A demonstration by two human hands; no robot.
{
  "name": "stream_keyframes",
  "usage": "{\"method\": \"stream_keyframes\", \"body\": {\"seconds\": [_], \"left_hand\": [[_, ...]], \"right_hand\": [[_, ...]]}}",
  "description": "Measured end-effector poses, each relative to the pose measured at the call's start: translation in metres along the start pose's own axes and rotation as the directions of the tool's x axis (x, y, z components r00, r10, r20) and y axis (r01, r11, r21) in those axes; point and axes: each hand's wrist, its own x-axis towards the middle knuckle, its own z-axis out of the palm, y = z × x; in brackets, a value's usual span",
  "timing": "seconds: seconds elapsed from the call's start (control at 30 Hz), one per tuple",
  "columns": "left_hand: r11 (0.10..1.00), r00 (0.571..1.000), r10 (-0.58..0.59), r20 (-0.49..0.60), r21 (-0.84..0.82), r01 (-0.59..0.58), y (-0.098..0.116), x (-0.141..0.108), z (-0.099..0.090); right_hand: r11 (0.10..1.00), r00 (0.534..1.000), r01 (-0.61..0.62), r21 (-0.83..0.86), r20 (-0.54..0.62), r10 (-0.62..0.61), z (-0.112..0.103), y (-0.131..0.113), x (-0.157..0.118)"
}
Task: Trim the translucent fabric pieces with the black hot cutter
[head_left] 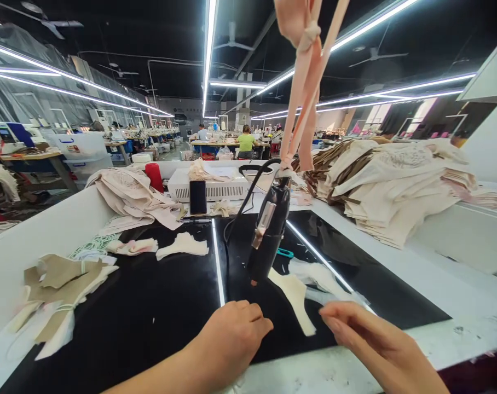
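Observation:
My left hand point(242, 340) rests low over the black work surface point(158, 323), fingers curled closed. Anything inside it is hidden. To the right, my right hand point(374, 336) has thumb and fingertips pinched together, and I cannot make out anything between them. A curved cream fabric piece point(296, 301) lies flat between the hands, touched by neither. Above it a black cylindrical power tool point(269, 235) with a cord dangles, tip down, from knotted pink fabric strips point(304, 93). Thin white fabric pieces point(322, 276) and a small teal tool point(285, 253) lie right of it.
Tied bundles of tan and white cut pieces point(68, 284) lie at left. Fabric stacks stand back left point(129, 197) and right point(396, 180). Behind are a phone point(198, 197), a white vented box point(178, 186) and a red thread cone point(154, 177). People sit at distant tables.

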Motion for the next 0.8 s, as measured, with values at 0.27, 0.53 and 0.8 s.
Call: {"method": "stream_keyframes", "body": {"seconds": [0.27, 0.53, 0.8], "left_hand": [[0.998, 0.997, -0.044, 0.063, -0.048, 0.047, 0.015, 0.022, 0.004], [0.995, 0.989, -0.103, 0.106, 0.001, 0.103, 0.025, 0.040, 0.002], [0.994, 0.993, -0.101, 0.062, -0.027, 0.103, 0.024, 0.040, 0.008]], "right_hand": [[0.905, 0.949, 0.266, -0.332, 0.255, -0.185, 0.001, 0.044, 0.023], [0.868, 0.924, 0.339, -0.363, 0.303, -0.234, 0.016, 0.040, 0.026], [0.930, 0.951, 0.230, -0.286, 0.268, -0.153, 0.015, 0.031, 0.028]]}}
